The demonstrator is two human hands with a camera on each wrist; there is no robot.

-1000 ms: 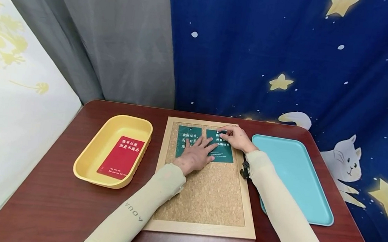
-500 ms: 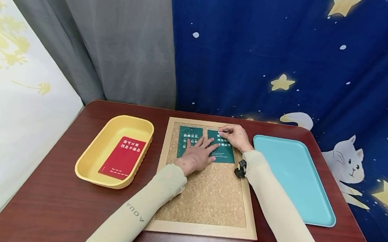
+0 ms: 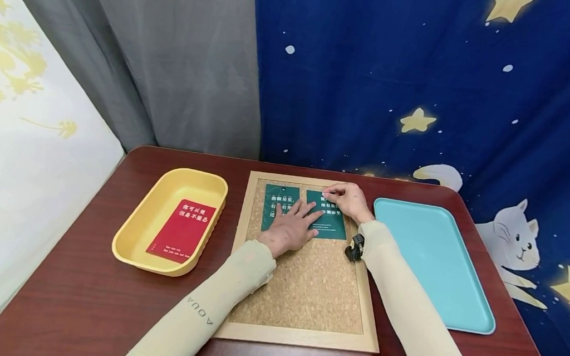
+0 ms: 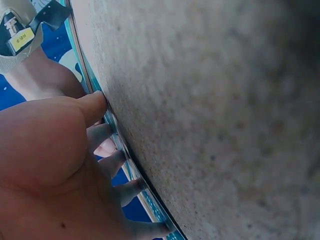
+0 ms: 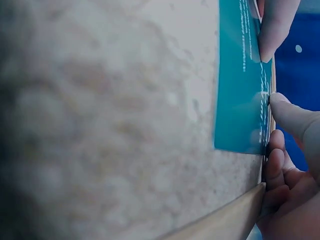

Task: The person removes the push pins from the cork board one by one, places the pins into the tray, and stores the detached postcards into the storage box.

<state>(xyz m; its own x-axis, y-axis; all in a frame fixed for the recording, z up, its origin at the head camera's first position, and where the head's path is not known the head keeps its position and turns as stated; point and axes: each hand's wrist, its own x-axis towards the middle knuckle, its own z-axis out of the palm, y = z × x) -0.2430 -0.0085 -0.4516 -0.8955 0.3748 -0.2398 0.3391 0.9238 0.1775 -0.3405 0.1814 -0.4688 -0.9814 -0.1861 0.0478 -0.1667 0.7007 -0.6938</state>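
- At upper centre: left hand point(image 3: 288, 231), spreading wide across green text cards point(image 3: 335, 229).
- Beside it: right hand point(image 3: 348, 201), pinching narrowly, anything held unclear.
- Risk: left hand loosening, possibly skewing cards.

Tabletop as I see it remotely in the head view: a dark reddish-brown table point(image 3: 70, 284) with a glossy surface and rounded far corners. I note three items resting directly upon it: at left, a yellow bin point(image 3: 148, 217) with rounded corners; at centre, a cork board point(image 3: 307, 280) in a pale wooden frame, lying flat; at right, a shallow light-blue tray point(image 3: 437, 257), set slightly askew.
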